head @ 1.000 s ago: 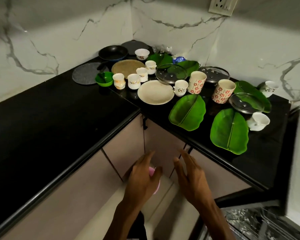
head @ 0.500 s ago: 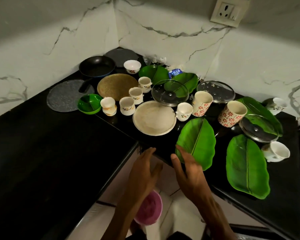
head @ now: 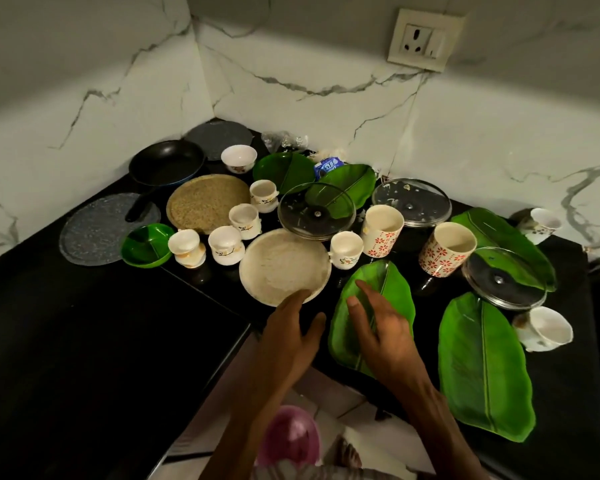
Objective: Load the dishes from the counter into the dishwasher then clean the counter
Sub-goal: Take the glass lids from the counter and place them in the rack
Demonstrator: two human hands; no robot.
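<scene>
On the left of the black surface (head: 84, 341) sit a grey speckled plate (head: 94, 230), a black frying pan (head: 167, 162), a small green bowl (head: 146, 244) and a cluster of white cups (head: 226, 244). My left hand (head: 288, 337) reaches over the near edge with straight, spread fingers (head: 300, 296) just meeting the rim of the round cream plate (head: 284, 265), gripping nothing. Beside it my right hand (head: 385, 330) hovers open and empty over the nearest green leaf-shaped plate (head: 388, 289), with floral mugs (head: 445, 252), glass lids (head: 504, 282) and another leaf plate (head: 482, 362) farther right.
</scene>
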